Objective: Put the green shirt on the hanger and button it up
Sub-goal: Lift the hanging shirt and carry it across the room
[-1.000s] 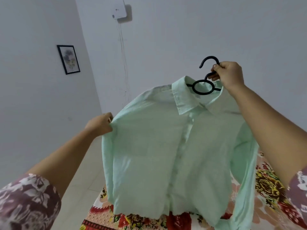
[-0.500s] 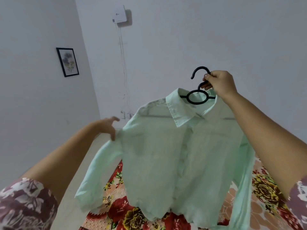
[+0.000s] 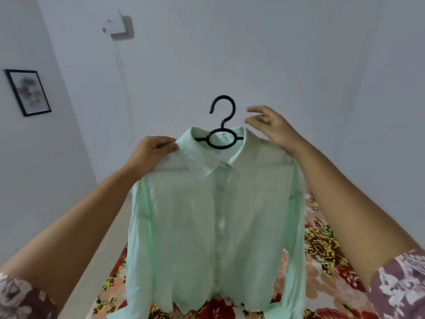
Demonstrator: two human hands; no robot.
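While both forearms reach up and away, the nearest thing under them is the bed (image 3: 326, 249) with its flowered sheet. The green shirt (image 3: 195, 226) hangs just above it, hem lowest and nearest, collar highest and farthest, so its long axis runs straight up and down. Its front faces the person. The row of buttons (image 3: 221, 238) down the middle looks closed for most of its length, though the collar stands open and I cannot tell whether every button is done. Higher up, the left hand (image 3: 154, 153) pinches the shirt's shoulder just beside the collar, fingers curled round the cloth, and seems to carry the weight. The right hand (image 3: 271, 127) is on the other side of the collar, fingers loose and spread, holding nothing. Whether its wrist touches the cloth I cannot say. Between the two hands the black hanger (image 3: 221, 147) sits inside the neck. Its hook (image 3: 234, 108) stands upright, just left of the right fingertips, so the right hand is the nearer one for taking it. Beyond is the pale wall (image 3: 299, 54), with a framed picture (image 3: 27, 92) off to the left
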